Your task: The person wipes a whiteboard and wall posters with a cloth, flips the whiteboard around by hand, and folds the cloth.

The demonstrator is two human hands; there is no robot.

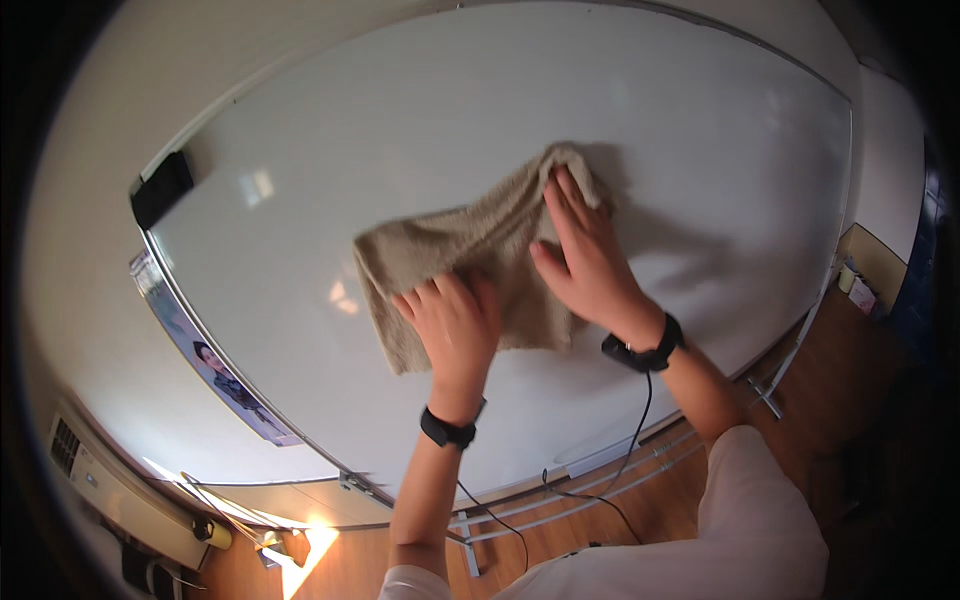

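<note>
A beige-grey cloth (480, 240) lies spread and creased against a large whiteboard (712, 150). My left hand (454, 322) presses on the lower left part of the cloth with its fingers bent; whether the fingers grip the fabric is not clear. Higher up and to the right, my right hand (585, 255) rests on the cloth, its fingertips against a fold at the upper right corner and its thumb held apart. A black band sits on each wrist, the right one bearing a small black device with a cable.
A black object (162, 190) is fixed at the board's left corner. Metal stand bars (585, 502) and dark cables run below the board. A poster (217, 367) hangs at left, above an air-conditioner-like unit (120, 487). An open cardboard box (874, 259) stands at right.
</note>
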